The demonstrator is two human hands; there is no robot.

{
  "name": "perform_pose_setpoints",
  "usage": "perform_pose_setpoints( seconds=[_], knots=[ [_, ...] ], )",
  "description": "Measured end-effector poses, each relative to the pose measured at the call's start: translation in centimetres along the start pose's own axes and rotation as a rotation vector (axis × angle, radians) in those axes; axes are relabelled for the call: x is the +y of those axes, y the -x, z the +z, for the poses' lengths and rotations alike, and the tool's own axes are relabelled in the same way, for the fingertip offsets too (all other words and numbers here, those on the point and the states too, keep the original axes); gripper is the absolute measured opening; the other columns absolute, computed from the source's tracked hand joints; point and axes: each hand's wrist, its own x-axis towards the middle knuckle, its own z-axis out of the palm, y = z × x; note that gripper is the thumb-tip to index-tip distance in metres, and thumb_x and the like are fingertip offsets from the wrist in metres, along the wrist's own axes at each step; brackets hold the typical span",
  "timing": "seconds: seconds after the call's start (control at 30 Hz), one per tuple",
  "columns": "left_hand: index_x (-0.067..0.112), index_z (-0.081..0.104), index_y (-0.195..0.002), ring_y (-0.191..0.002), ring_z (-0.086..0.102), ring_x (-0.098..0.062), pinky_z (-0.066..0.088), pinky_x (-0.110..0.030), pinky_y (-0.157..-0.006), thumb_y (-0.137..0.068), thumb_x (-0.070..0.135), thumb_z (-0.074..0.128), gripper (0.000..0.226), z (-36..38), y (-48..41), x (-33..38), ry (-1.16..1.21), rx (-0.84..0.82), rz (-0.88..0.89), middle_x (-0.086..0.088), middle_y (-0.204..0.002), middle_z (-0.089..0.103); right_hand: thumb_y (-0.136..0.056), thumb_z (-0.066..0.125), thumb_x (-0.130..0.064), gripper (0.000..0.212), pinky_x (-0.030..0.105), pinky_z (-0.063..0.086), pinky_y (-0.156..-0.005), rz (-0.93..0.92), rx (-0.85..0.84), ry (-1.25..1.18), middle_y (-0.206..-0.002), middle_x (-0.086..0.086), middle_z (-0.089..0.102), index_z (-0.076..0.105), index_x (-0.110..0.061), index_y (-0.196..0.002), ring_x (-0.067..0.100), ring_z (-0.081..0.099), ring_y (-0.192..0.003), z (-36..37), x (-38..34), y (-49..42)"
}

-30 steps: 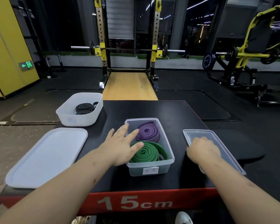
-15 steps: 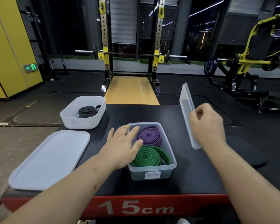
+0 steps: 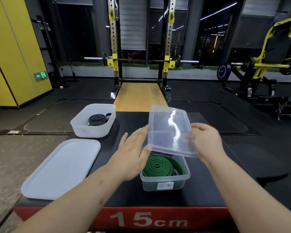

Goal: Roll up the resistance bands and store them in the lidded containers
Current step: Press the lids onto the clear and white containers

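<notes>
Clear lid (image 3: 171,130) tilts over the container (image 3: 165,182), held by the right hand (image 3: 207,142), left hand (image 3: 133,153) flat beside it.

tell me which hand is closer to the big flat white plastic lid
Left. The left hand sits right of the big flat white plastic lid, not touching; the right hand is farther right, holding the clear plastic lid.

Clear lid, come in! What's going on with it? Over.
Right hand grips clear lid; left hand open, flat against its left edge. Lid tilted above clear box, not seated. Green band rolled inside; nothing seen blocking.
</notes>
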Motion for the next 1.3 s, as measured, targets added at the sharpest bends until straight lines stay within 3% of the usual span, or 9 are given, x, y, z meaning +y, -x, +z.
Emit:
perform_pose_setpoints(
  seconds=[0.07,0.13,0.3,0.47,0.57,0.73,0.97,1.17,1.3],
  knots=[
    [0.036,0.001,-0.162,-0.151,-0.001,0.009,-0.004,-0.039,-0.128,-0.105,0.055,0.016,0.062,0.4,0.8,-0.4,0.004,-0.007,0.005,0.020,-0.168,0.011,-0.095,0.054,-0.010,0.027,0.048,0.065,-0.073,0.016,-0.005,0.103,-0.081,-0.002,0.078,0.075,-0.020,-0.107,0.023,0.076,-0.074,0.5,1.2,0.3],
    [0.034,0.003,-0.162,-0.151,0.000,0.009,-0.004,-0.039,-0.128,-0.108,0.049,0.022,0.059,0.9,1.7,-1.2,-0.030,-0.015,-0.001,0.017,-0.168,0.013,-0.095,0.053,-0.014,0.031,0.036,0.059,-0.068,-0.014,-0.019,0.206,-0.100,-0.006,0.075,0.073,-0.022,-0.118,0.019,0.070,-0.079,0.9,1.8,0.6],
    [0.029,0.010,-0.161,-0.151,0.005,0.006,-0.007,-0.034,-0.127,-0.107,0.033,0.029,0.056,2.0,3.5,-2.4,-0.080,-0.052,-0.034,0.015,-0.165,0.024,-0.097,0.054,-0.020,0.041,0.029,0.046,-0.088,-0.070,-0.111,0.383,-0.127,-0.008,0.067,0.062,-0.026,-0.137,0.014,0.059,-0.107,1.4,2.7,1.7],
    [0.029,0.020,-0.159,-0.150,0.013,0.004,-0.003,-0.028,-0.127,-0.107,0.025,0.029,0.052,2.7,4.2,-2.1,-0.046,-0.013,-0.073,0.014,-0.163,0.029,-0.097,0.052,-0.018,0.040,0.026,0.042,-0.072,-0.086,-0.124,0.417,-0.098,-0.021,0.059,0.061,-0.026,-0.135,0.011,0.057,-0.092,2.1,3.6,2.6],
    [0.030,0.024,-0.158,-0.149,0.015,0.005,-0.003,-0.022,-0.125,-0.107,0.022,0.029,0.052,2.8,4.5,-2.1,-0.025,-0.002,-0.096,0.015,-0.162,0.031,-0.097,0.051,-0.019,0.043,0.017,0.039,-0.064,-0.098,-0.132,0.442,-0.107,-0.012,0.060,0.058,-0.027,-0.139,0.011,0.056,-0.090,2.3,3.9,2.8],
    [0.032,0.028,-0.156,-0.145,0.016,0.010,-0.001,-0.023,-0.126,-0.107,0.023,0.029,0.050,2.7,4.9,-1.6,-0.011,0.005,-0.093,0.019,-0.159,0.032,-0.097,0.051,-0.018,0.047,0.026,0.041,-0.084,-0.078,-0.166,0.476,-0.136,-0.007,0.062,0.055,-0.024,-0.143,0.014,0.056,-0.109,1.9,4.2,2.7],
    [0.028,0.033,-0.155,-0.137,0.016,0.012,-0.007,-0.009,-0.115,-0.109,0.028,0.033,0.046,2.5,5.3,-0.8,0.002,0.053,-0.135,0.025,-0.147,0.033,-0.100,0.049,-0.014,0.041,0.025,0.039,-0.084,-0.127,-0.195,0.482,-0.130,-0.002,0.062,0.055,-0.020,-0.140,0.013,0.052,-0.102,1.6,4.9,3.7],
    [0.033,0.042,-0.150,-0.142,0.035,-0.005,0.027,-0.026,-0.118,-0.102,0.055,0.031,0.054,2.8,5.0,-0.8,0.127,0.046,-0.273,0.019,-0.150,0.044,-0.099,0.045,-0.010,0.034,0.029,0.038,-0.083,-0.208,-0.182,0.579,-0.129,0.001,0.055,0.059,-0.012,-0.130,0.016,0.047,-0.097,2.3,4.7,4.2],
    [0.037,0.044,-0.140,-0.134,0.043,-0.008,0.039,-0.033,-0.110,-0.099,0.053,0.041,0.044,3.3,4.8,-0.6,0.182,0.018,-0.343,0.019,-0.142,0.050,-0.100,0.044,-0.010,0.035,0.028,0.036,-0.083,-0.231,-0.185,0.605,-0.131,0.001,0.053,0.058,-0.014,-0.132,0.015,0.045,-0.097,2.2,4.9,4.3]
  ],
)
